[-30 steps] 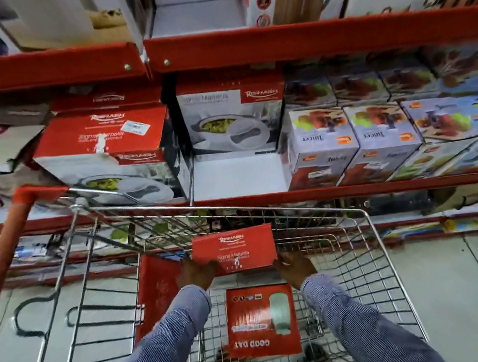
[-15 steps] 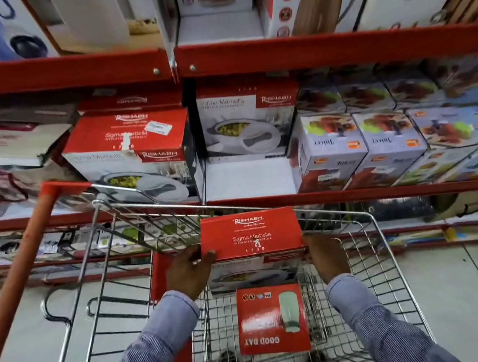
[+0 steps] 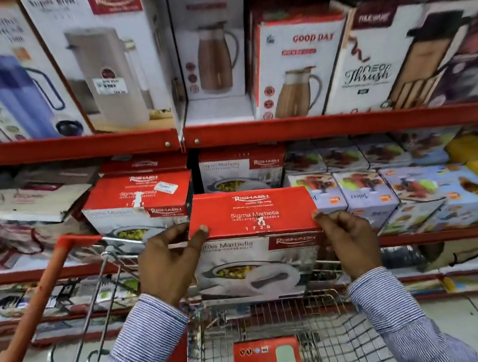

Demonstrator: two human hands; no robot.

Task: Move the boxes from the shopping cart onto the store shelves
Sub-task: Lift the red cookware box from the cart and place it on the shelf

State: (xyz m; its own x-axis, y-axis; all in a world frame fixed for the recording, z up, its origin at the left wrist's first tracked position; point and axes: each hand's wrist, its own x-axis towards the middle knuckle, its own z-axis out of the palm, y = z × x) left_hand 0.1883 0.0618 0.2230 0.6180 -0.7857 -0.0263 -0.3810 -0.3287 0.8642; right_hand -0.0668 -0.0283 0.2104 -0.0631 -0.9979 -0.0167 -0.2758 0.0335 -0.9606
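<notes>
Grasping the casserole box (image 3: 256,241) at its side edges, left hand (image 3: 168,267) at 9 o'clock, right hand (image 3: 349,245) at 3 o'clock; box held above the shopping cart (image 3: 334,349), before the middle shelf (image 3: 344,128).

Single head-worn wide view, angled forward and down, close to shelves (image 3: 316,127), above cart (image 3: 252,318)

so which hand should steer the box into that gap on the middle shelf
Probably the left hand: the red-and-white Rishabh casserole box must slot beside the matching boxed stack on the left, so that side needs guiding. The right hand grips the far side and can push.
</notes>
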